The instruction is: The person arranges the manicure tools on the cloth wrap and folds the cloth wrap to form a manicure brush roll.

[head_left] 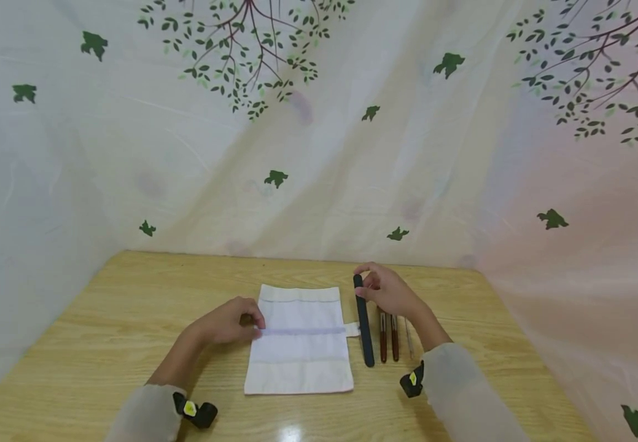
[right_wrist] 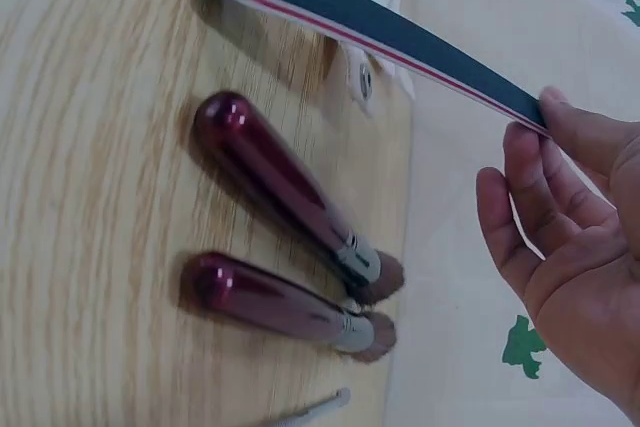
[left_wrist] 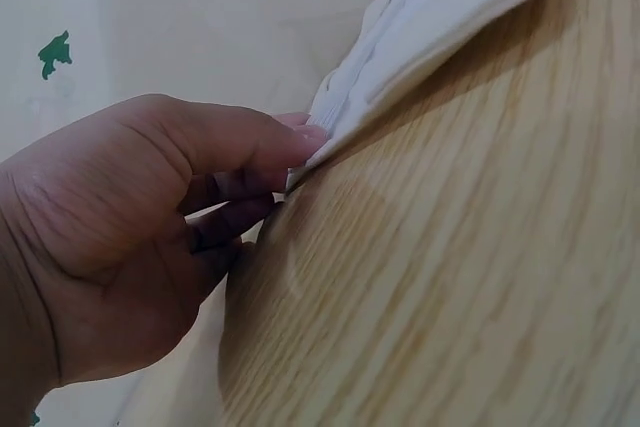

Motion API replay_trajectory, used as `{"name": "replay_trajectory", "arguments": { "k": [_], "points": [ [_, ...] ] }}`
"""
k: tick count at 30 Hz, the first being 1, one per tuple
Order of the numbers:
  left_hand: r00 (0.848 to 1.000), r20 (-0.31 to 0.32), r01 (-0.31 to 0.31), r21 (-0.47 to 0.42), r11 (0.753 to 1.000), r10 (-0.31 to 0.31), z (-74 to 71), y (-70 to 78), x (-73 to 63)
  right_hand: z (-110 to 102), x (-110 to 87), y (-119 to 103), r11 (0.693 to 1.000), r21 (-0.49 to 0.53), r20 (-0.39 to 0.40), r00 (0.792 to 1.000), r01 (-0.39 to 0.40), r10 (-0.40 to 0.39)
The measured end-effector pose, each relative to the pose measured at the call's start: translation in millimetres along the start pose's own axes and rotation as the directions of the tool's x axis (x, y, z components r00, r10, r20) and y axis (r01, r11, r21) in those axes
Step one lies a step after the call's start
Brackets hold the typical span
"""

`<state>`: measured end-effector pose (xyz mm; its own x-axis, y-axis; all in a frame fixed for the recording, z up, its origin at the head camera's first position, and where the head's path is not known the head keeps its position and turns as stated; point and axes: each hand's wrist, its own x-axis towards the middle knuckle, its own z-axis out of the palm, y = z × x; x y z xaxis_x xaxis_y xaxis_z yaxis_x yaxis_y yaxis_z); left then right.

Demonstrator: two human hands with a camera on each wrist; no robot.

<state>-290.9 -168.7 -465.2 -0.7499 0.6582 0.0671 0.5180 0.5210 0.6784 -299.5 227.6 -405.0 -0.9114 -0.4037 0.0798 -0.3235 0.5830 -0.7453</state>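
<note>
A dark nail file (right_wrist: pixel 370 22) with a pink-and-white layered edge is pinched near its far end by my right hand (head_left: pixel 387 288). Its near end is low over the table, just right of a white cloth pouch (head_left: pixel 302 350). The pouch lies spread flat, a bluish band across its middle and a short snap tab (head_left: pixel 352 330) on its right side. With thumb and fingers, my left hand (head_left: pixel 230 322) pinches the pouch's left edge. In the left wrist view, the cloth (left_wrist: pixel 420 37) looks layered at that edge.
Two makeup brushes (right_wrist: pixel 275 182) with glossy dark red handles lie right of the file. Beyond them is a thin metal tool (right_wrist: pixel 315 409), partly out of the right wrist view. Behind the wooden table (head_left: pixel 158 288) hangs a pale curtain (head_left: pixel 319 215) with leaf prints.
</note>
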Motion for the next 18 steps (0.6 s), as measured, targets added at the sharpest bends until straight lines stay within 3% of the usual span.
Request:
{"name": "replay_trajectory", "arguments": {
  "k": [12, 18],
  "points": [
    [0.994, 0.004, -0.106, -0.081, 0.991, 0.107, 0.9, -3.5, -0.8, 11, 13.7, -19, 0.986, 0.157, -0.094, 0.995, 0.049, -0.035],
    [0.994, 0.006, -0.104, -0.108, 0.989, 0.105, 1.4, -4.0, 0.8, 24, 27.9, -32, 0.976, 0.202, -0.162, 0.986, 0.081, -0.049]
  ]
}}
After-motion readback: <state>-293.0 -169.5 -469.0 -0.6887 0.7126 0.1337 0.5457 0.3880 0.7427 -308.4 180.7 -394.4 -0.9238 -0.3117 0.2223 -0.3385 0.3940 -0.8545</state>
